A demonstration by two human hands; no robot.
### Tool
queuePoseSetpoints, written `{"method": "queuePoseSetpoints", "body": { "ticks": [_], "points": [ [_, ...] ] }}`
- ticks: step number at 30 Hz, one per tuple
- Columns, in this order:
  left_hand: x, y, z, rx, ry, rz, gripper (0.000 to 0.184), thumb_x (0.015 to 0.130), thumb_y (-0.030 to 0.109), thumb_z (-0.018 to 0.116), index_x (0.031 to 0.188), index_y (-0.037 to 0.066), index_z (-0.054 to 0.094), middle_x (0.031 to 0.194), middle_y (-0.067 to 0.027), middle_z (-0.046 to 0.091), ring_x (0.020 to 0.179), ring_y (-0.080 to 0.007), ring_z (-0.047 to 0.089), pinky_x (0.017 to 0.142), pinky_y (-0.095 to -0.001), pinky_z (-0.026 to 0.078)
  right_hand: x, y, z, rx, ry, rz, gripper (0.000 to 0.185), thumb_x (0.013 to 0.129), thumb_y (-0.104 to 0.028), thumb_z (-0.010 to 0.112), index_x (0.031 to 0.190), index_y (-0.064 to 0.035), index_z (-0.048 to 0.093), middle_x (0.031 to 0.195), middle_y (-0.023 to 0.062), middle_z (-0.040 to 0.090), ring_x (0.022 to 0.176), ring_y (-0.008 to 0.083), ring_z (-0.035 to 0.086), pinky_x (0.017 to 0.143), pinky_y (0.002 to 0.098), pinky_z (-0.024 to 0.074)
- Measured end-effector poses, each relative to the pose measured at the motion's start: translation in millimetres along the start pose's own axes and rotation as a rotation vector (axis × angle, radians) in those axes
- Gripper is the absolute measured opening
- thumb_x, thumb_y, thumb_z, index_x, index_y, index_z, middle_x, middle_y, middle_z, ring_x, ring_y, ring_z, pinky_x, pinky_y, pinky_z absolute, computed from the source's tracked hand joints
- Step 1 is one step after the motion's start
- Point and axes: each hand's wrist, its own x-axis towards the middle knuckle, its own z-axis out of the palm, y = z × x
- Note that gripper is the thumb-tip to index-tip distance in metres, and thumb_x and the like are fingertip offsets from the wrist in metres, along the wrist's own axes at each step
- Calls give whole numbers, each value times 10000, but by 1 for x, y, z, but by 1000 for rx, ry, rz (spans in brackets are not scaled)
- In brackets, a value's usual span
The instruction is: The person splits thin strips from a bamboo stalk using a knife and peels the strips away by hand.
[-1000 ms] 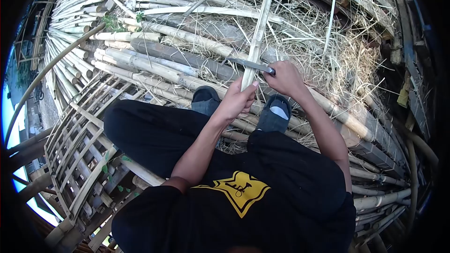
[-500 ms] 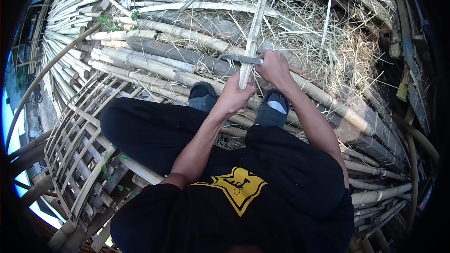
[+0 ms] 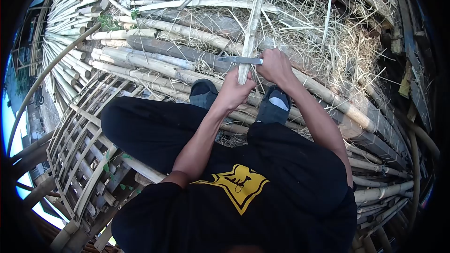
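Note:
A long pale bamboo strip points away from me, and my left hand is wrapped round its near end. My right hand grips a knife by its handle, which is mostly hidden in the fist. The blade lies crosswise over the strip, just beyond my left hand, its tip pointing left. Blade and strip appear to touch.
Bamboo poles lie beneath and around my sandalled feet. Thin shavings cover the ground ahead and to the right. A woven bamboo lattice stands at my left, and more stacked poles lie at right.
The bamboo strip has shifted slightly away from me and leftward, with my left hand moving a little forward. The knife blade has turned slightly and now sits nearer my left hand.

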Motion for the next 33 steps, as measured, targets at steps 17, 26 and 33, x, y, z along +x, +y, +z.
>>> {"method": "queuePoseSetpoints", "body": {
  "ticks": [17, 26, 33],
  "points": [
    [-3, 6, 9, 39, 7, -5, 187, 841, -35, 535, 931, 92, 432, 602, 54, 404, 444, -25, 347, 375, -206, 239, 43, 41, -16, -141, 74, 11, 276, 671, -260, 722, 738, 5, 681, 694, 216, 658, 679, 377, 672, 632, 452, 555],
    [-9, 17, 18, -67, -145, -41, 170, 882, -18, 560, 919, 102, 445, 595, 68, 382, 420, -11, 306, 368, -207, 205, 22, 59, -39, -170, 306, 60, 173, 713, -240, 671, 692, -70, 695, 636, 176, 638, 628, 334, 649, 601, 419, 521],
    [-9, 17, 4, -223, -103, -67, 182, 868, -31, 578, 904, 101, 457, 598, 64, 388, 402, -5, 290, 339, -200, 189, -15, 19, -3, 279, -123, 149, 249, 740, -210, 630, 775, 27, 696, 730, 263, 647, 724, 388, 660, 713, 450, 525]
  ]
}}
